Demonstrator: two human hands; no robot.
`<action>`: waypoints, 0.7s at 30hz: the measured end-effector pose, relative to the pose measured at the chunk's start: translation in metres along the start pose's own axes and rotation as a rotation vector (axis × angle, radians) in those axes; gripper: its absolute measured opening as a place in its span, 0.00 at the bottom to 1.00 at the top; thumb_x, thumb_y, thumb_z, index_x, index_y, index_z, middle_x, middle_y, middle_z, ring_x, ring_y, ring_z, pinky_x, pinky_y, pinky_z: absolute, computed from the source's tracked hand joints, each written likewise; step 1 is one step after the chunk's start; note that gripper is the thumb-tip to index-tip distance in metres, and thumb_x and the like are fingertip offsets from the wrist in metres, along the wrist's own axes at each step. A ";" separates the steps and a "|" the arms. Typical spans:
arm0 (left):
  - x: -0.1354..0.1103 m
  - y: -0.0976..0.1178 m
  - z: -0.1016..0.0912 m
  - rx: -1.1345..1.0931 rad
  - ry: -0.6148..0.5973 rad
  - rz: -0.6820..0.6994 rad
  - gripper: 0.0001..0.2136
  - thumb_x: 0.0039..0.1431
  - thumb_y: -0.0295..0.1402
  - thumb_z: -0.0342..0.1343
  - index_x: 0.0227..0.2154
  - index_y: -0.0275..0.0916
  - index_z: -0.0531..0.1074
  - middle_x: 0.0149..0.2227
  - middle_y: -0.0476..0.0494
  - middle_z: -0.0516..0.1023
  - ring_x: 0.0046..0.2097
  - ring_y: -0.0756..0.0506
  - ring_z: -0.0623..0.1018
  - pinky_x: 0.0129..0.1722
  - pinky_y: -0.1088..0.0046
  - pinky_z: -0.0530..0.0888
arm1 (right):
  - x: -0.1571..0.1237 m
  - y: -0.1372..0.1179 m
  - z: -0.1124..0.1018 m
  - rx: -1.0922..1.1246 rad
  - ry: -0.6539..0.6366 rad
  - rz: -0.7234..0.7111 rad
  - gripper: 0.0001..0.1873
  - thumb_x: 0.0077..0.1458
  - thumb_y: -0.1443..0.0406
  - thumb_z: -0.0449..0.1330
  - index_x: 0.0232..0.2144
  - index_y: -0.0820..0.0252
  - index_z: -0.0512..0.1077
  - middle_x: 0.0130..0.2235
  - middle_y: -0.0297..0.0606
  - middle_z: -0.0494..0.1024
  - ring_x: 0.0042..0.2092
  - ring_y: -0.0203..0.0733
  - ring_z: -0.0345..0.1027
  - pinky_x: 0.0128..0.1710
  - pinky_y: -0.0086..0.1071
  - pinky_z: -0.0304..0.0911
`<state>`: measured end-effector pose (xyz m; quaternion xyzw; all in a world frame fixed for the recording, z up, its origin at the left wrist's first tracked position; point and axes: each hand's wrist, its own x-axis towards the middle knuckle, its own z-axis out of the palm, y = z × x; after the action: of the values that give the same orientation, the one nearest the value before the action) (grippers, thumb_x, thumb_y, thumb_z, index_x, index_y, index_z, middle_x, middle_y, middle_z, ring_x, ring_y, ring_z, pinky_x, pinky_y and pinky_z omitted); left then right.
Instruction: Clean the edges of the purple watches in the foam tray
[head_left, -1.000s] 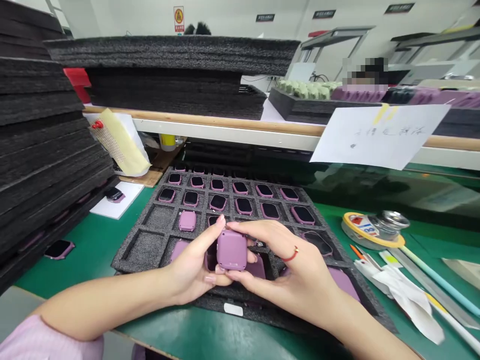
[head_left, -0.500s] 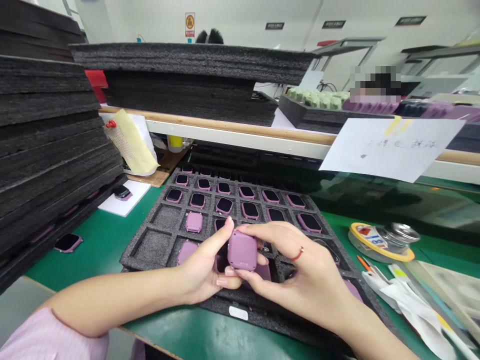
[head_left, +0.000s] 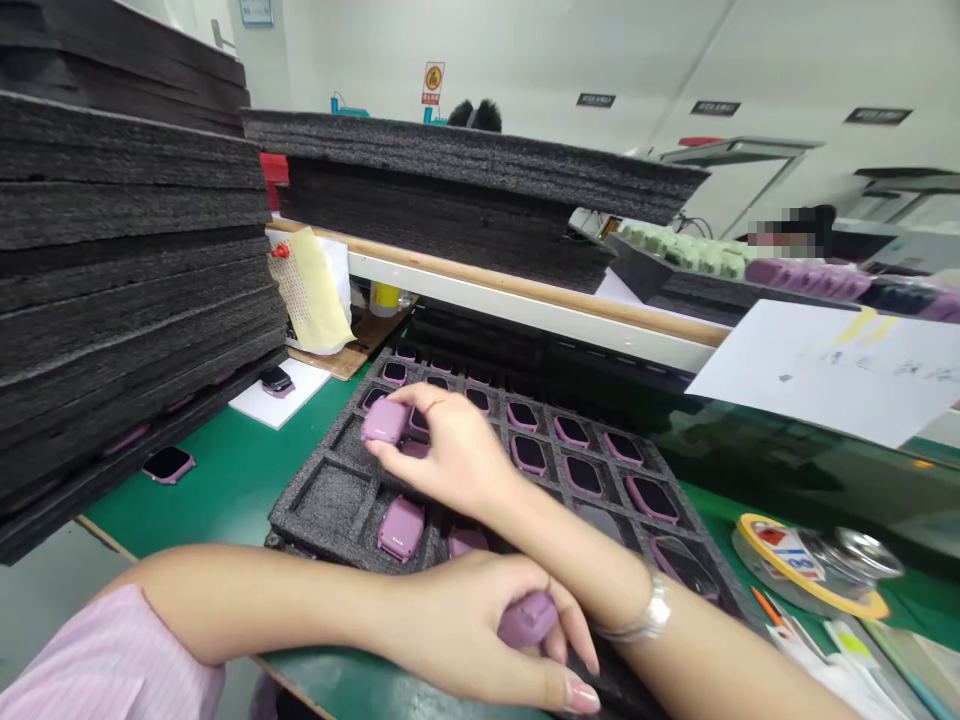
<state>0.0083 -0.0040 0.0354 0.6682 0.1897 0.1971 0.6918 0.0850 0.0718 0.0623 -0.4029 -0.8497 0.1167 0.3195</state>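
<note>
Between the thumb and fingers of my right hand (head_left: 450, 440) is a purple smartwatch (head_left: 385, 420), without a strap. It sits over the left side of the black foam tray (head_left: 319, 530), by a bare compartment in the second row from the front. My left hand (head_left: 480, 620) curls around another purple smartwatch (head_left: 529, 620) at the tray's front edge, beneath my right forearm. Two bare compartments show at the tray's left. Next to them a smartwatch lies with its purple side up (head_left: 401, 527). Several others show dark screens, such as this smartwatch (head_left: 583, 475).
Tall stacks of black foam trays (head_left: 135, 240) stand at the left. A loose watch (head_left: 169, 463) lies on the green mat, and another watch (head_left: 277, 381) on white paper. To the right are a yellow-rimmed metal-topped container (head_left: 814, 565) and pens. A shelf (head_left: 525, 290) crosses behind.
My right hand has moved left and away from me with a purple smartwatch. My left hand has come down to the tray's front with another one. The camera view has shifted.
</note>
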 end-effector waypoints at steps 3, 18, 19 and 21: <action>-0.001 0.002 0.001 -0.006 -0.066 0.050 0.29 0.58 0.64 0.49 0.32 0.39 0.69 0.31 0.45 0.73 0.34 0.49 0.72 0.35 0.72 0.69 | 0.005 0.006 0.031 -0.014 -0.057 -0.022 0.19 0.54 0.57 0.68 0.43 0.65 0.75 0.52 0.56 0.79 0.57 0.61 0.72 0.58 0.55 0.65; 0.005 0.006 -0.003 -0.215 0.046 -0.095 0.37 0.54 0.71 0.38 0.25 0.38 0.71 0.22 0.44 0.72 0.24 0.49 0.69 0.17 0.77 0.60 | -0.074 -0.004 -0.085 0.206 0.126 -0.103 0.16 0.67 0.56 0.55 0.29 0.54 0.72 0.43 0.38 0.81 0.48 0.43 0.76 0.49 0.35 0.72; 0.006 0.004 -0.003 -0.231 0.059 -0.111 0.38 0.55 0.71 0.36 0.25 0.38 0.71 0.23 0.44 0.72 0.24 0.49 0.69 0.18 0.77 0.60 | -0.082 -0.003 -0.086 0.214 0.109 -0.128 0.20 0.68 0.53 0.53 0.27 0.55 0.71 0.42 0.39 0.81 0.47 0.43 0.77 0.46 0.34 0.73; 0.008 0.001 -0.002 -0.286 0.088 -0.134 0.38 0.56 0.69 0.35 0.25 0.37 0.72 0.23 0.44 0.71 0.23 0.50 0.67 0.19 0.76 0.60 | -0.096 0.001 -0.084 0.208 0.080 -0.161 0.23 0.64 0.46 0.53 0.27 0.55 0.70 0.42 0.41 0.80 0.44 0.44 0.78 0.42 0.34 0.74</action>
<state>0.0138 0.0021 0.0359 0.5395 0.2339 0.2044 0.7826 0.1846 -0.0057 0.0835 -0.3024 -0.8492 0.1622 0.4014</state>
